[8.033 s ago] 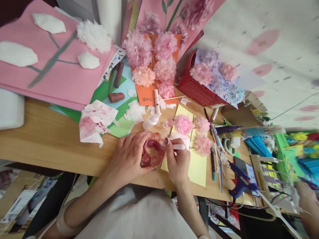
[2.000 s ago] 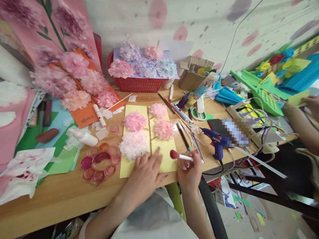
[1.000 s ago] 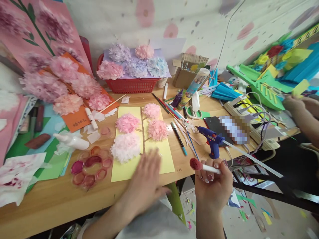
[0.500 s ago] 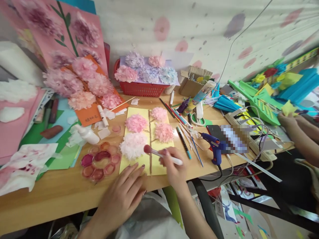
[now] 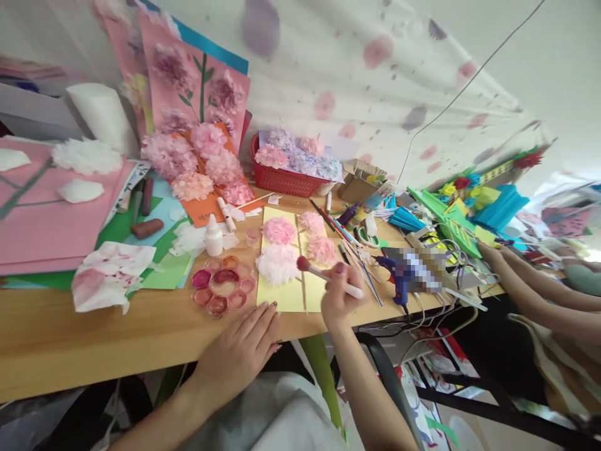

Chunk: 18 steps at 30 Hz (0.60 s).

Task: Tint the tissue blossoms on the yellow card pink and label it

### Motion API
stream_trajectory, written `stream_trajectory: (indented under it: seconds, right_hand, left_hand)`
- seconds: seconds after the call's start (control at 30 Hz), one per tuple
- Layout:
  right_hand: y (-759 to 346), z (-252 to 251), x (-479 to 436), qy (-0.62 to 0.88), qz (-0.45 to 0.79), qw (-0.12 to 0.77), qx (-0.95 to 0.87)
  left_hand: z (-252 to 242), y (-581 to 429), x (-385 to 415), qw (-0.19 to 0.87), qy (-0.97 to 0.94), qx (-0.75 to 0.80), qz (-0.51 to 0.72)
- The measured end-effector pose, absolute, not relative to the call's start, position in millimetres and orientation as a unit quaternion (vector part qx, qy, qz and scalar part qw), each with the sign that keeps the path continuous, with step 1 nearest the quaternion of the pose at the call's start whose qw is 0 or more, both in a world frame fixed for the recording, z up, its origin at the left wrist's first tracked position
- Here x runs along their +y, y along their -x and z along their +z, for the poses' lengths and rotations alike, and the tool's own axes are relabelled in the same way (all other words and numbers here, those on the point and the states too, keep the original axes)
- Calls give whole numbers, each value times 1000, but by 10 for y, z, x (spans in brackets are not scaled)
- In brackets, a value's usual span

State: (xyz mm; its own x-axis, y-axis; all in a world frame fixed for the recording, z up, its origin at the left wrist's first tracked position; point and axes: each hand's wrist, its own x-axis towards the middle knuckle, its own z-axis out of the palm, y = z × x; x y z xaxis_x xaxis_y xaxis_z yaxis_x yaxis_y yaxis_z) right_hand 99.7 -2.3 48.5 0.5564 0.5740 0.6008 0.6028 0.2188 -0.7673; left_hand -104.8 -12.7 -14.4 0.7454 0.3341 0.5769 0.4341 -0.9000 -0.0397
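My right hand [image 5: 342, 294] grips a makeup brush [image 5: 323, 273] by its white handle. The brush's reddish bristles point left, over the yellow card [image 5: 282, 299], beside a white tissue flower [image 5: 278, 264]. Pink tissue flowers [image 5: 278, 231] sit above it and on the right half of the card, along a painted brown stem. My left hand [image 5: 244, 344] rests flat at the table's front edge, fingers stretched out near the card's lower left corner. Just beyond it lies a clear flower-shaped palette [image 5: 224, 285] with red and pink paint in its wells.
A white glue bottle [image 5: 214, 237] stands behind the palette. Stained tissue [image 5: 110, 270] lies at left. A red basket [image 5: 287, 180] of flowers stands at the back. Pencils, scissors [image 5: 367, 237] and a blue glue gun [image 5: 399, 275] are at right, near another person's arms [image 5: 530, 275].
The view has swung left and tilted, so the table's things appear shifted right. My right hand still holds the brush beside the white flower; my left hand stays flat.
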Motion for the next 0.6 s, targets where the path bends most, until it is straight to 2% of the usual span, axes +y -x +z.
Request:
stream_trajectory:
  seconds: [0.1, 0.23, 0.37, 0.47, 0.6]
  right_hand:
    - [-937, 500, 19, 621, 38, 584, -522]
    - [-869, 541, 30, 602, -19, 620, -502]
    - [-821, 563, 28, 601, 16, 571, -559]
    - [-802, 523, 15, 610, -47, 578, -540]
    - [-786, 444, -11, 603, 1, 536, -590]
  left_hand:
    - [-191, 1025, -147, 119, 925, -203, -298]
    - [-259, 1017, -189, 155, 911, -216, -317]
    - [-316, 1015, -226, 170, 894, -234, -341]
    - [-365, 992, -232, 170, 888, -238, -354]
    - [-440, 948, -224, 172, 878, -250, -370]
